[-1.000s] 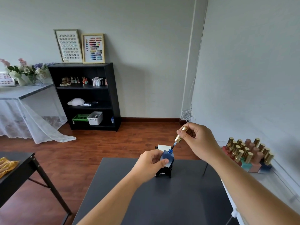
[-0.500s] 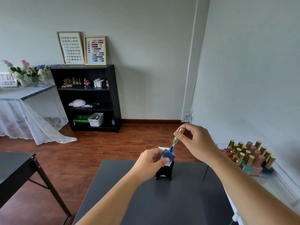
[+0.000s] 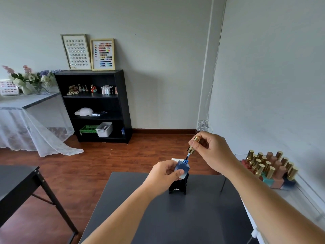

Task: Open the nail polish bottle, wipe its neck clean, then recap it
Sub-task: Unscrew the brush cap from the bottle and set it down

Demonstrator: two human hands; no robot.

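My left hand (image 3: 163,175) grips a blue square nail polish bottle (image 3: 182,169), held tilted above the dark table (image 3: 175,217). The bottle's threaded blue neck is bare. My right hand (image 3: 212,152) pinches the gold cap (image 3: 193,146) just above the neck, with the brush stem still reaching down into the bottle's mouth. A white wipe (image 3: 175,159) shows behind the bottle, partly hidden by it. Under the bottle a small black stand (image 3: 178,187) rests on the table.
A tray at the right holds several gold-capped polish bottles (image 3: 269,170). A second dark table (image 3: 17,182) stands at the left. Across the wooden floor, a black shelf unit (image 3: 95,106) with supplies stands against the far wall, beside a lace-covered table (image 3: 26,104).
My right hand has lifted the cap slightly higher off the bottle neck. Both hands and the bottle have shifted a little as the view moved.
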